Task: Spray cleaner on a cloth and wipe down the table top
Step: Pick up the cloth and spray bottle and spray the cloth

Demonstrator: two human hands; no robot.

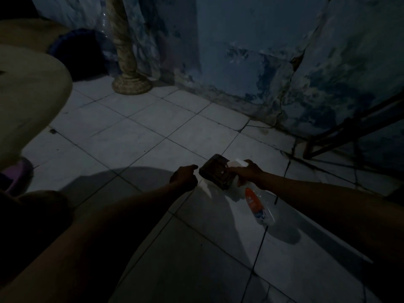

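Spray bottle (258,204) is gripped at the trigger by the right hand (249,173), nozzle aimed at the dark cloth (215,174) pinched in the left hand (184,177), presumably to wet it.

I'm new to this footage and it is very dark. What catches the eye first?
The right hand holding a clear spray bottle with an orange label, low and centre-right. Its white nozzle faces a dark folded cloth beside the left hand, above the pale tiled floor.
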